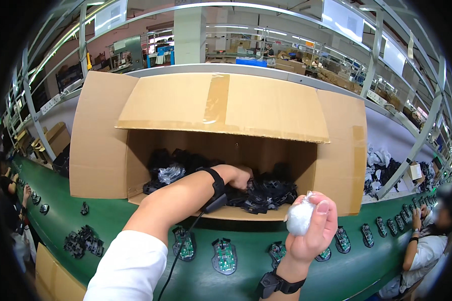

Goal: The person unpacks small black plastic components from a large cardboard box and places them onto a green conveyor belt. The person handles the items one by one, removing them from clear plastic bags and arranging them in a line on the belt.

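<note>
A large cardboard box lies on its side on the green belt, its opening toward me. Inside is a heap of black plastic parts, some in clear bags. My left hand reaches deep into the box with its fingers down in the heap; what it grips is hidden. A black wrist strap with a cable sits on that arm. My right hand is raised in front of the box, closed around a crumpled clear plastic bag.
The green conveyor belt carries a row of black mouse bases with green circuit boards. A small pile of black parts lies at the left. People sit along the belt at the far left and at the right. Metal rack frames stand behind.
</note>
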`<state>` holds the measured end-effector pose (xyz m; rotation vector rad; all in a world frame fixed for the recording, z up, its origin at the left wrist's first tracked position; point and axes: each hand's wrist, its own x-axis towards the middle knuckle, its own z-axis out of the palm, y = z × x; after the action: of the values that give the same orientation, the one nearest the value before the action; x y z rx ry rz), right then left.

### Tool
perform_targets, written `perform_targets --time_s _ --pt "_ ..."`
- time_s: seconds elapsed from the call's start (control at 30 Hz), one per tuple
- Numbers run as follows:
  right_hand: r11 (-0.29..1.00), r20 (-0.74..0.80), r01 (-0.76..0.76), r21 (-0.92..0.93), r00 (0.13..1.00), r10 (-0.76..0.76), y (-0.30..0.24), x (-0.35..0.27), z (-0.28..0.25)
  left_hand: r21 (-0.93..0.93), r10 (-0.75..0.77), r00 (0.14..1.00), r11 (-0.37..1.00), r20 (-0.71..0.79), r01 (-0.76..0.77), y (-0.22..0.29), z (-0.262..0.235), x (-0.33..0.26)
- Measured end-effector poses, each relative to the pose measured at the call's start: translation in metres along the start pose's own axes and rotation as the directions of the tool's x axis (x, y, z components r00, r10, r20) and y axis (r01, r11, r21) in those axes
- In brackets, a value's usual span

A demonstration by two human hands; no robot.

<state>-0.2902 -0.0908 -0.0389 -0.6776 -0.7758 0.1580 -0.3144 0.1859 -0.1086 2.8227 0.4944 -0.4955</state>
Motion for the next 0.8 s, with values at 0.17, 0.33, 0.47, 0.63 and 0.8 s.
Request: perform_targets --time_s 0.17,0.33,0.47,0.63,0.8 --pt "0.994 0.052 0.037 -0.103 0.998 -0.032 0.007 -0.002 0.001 -0.072 0.09 0.932 0.99 -0.351 -0.123 -0.038 0.0 -0.03" --pt "0.99 0.066 0.022 -0.14 0.998 -0.013 0.01 -0.002 -0.001 -0.313 -0.063 0.807 0.937 -0.587 -0.154 -0.033 -0.03 -0.106" --pt "0.99 0.115 -0.081 -0.111 0.989 0.094 0.008 -0.009 0.008 -0.174 -0.118 0.746 0.985 -0.655 0.003 -0.009 -0.034 -0.192" --pt "0.928 0.434 0.047 -0.369 0.892 0.127 0.02 -0.02 0.023 -0.278 -0.354 0.581 0.935 -0.733 0.219 -0.007 0.012 -0.238" --pt "0.767 0.437 -0.11 -0.632 0.766 0.47 0.037 -0.041 0.035 -0.526 -0.426 0.317 0.751 -0.847 -0.399 -0.027 0.044 -0.237"
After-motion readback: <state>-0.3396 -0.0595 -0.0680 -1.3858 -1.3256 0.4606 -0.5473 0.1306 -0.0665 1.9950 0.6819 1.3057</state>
